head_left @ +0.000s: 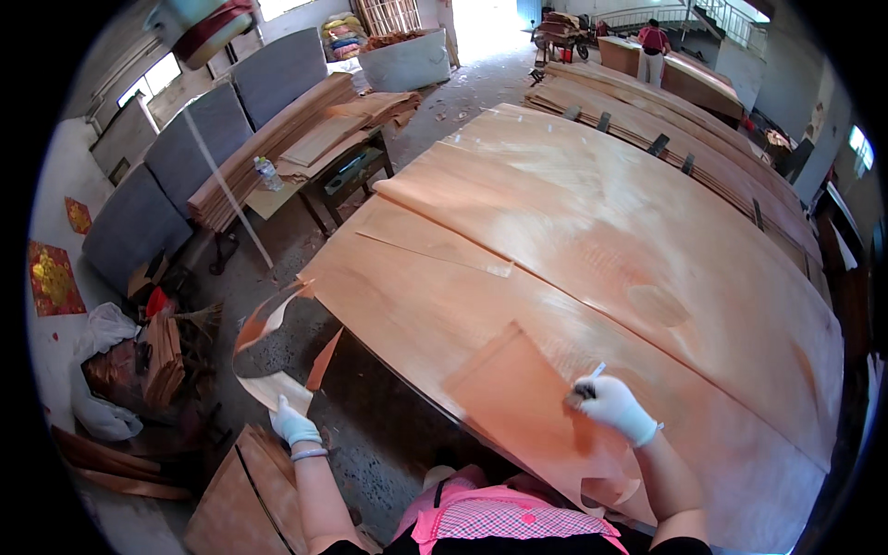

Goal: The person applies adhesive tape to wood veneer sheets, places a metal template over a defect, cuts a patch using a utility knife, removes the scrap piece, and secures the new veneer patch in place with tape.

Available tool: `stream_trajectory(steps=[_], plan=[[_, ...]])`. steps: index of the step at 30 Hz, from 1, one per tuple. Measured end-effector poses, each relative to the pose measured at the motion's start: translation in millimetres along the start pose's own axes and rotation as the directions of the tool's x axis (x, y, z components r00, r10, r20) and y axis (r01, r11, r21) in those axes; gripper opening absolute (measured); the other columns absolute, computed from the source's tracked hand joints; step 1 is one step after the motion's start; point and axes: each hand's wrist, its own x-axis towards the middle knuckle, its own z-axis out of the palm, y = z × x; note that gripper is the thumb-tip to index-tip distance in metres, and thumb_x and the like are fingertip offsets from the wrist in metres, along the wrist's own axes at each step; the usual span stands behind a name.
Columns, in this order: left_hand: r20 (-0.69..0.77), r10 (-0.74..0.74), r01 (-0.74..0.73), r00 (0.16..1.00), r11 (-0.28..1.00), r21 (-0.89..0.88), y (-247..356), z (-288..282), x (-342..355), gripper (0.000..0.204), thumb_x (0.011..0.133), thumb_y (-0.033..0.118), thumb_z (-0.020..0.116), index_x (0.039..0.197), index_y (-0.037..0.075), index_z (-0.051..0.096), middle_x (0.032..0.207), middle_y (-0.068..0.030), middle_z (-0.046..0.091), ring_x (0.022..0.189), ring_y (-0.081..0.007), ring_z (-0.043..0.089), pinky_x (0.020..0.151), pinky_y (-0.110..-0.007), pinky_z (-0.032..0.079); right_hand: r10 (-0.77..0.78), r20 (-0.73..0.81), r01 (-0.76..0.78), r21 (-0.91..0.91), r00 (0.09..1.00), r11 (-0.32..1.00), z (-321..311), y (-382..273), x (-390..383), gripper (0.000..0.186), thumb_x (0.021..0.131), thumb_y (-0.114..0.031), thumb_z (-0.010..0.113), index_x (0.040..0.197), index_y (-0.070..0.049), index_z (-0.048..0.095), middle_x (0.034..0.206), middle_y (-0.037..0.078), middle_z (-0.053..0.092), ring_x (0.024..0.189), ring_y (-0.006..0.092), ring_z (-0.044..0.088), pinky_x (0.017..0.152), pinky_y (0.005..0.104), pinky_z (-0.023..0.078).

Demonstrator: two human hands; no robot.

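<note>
My left hand (294, 425), in a white glove, is closed on the lower end of a curling veneer strip (264, 387), held off the left edge of the work surface. My gloved right hand (618, 409) grips a small tool (583, 392) with a dark part below and a white end sticking up; its exact kind is hard to make out. Under that hand lies a darker reddish veneer piece (509, 393), on top of the broad pale veneer sheets (444, 305). A long seam runs between those sheets. Near the left edge hangs a narrow reddish scrap (324, 359).
Stacked veneer (277, 153) and a plastic bottle (267, 174) rest on a side table at left. Dark blocks (658, 145) sit along veneer piles beyond the sheets. Another person (653, 51) stands far back. Beside my left arm lies more veneer (236, 499).
</note>
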Motion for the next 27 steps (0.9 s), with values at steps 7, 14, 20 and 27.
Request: stream_trajectory(steps=[7,14,20,27], plan=[[0.095,-0.115,0.106,0.989,0.99,0.091,-59,-82,63,0.055,0.096,0.018,0.062,0.141,-0.006,0.043,0.137,-0.0173,0.055,0.117,-0.0296,0.058,0.102,-0.04,0.046,0.046,-0.008,-0.046,0.008,0.999,0.999,33,0,169,0.022,0.085,-0.025,0.067,0.092,-0.004,0.07,0.075,0.015,0.067,0.066,0.0234,0.061,0.068,0.0371,0.051],[-0.11,0.052,0.04,0.993,0.712,0.701,-53,-125,74,0.075,0.094,0.028,0.065,0.148,-0.011,0.03,0.153,-0.0245,0.038,0.14,-0.0328,0.04,0.116,-0.037,0.031,-0.111,-0.417,-0.039,-0.334,0.902,0.942,71,-1,314,0.034,0.087,-0.025,0.061,0.118,-0.01,0.066,0.108,0.019,0.07,0.098,0.0375,0.066,0.084,0.0467,0.053],[-0.082,-0.245,0.258,0.966,0.91,0.326,-102,-197,81,0.049,0.089,0.012,0.065,0.132,-0.008,0.051,0.132,-0.0177,0.058,0.118,-0.0285,0.056,0.102,-0.036,0.043,0.053,-0.363,-0.26,-0.55,0.93,0.793,78,-6,372,0.05,0.087,-0.035,0.066,0.128,-0.009,0.058,0.131,0.019,0.059,0.106,0.0377,0.065,0.09,0.0462,0.054],[-0.187,-0.278,0.328,0.942,0.878,0.349,-138,-246,78,0.035,0.086,0.009,0.065,0.117,-0.007,0.06,0.111,-0.0128,0.065,0.097,-0.025,0.061,0.088,-0.036,0.048,-0.001,-0.452,-0.228,-0.45,0.892,0.863,70,-36,406,0.029,0.086,-0.034,0.068,0.098,-0.007,0.07,0.095,0.019,0.069,0.095,0.0353,0.068,0.077,0.0479,0.053]])
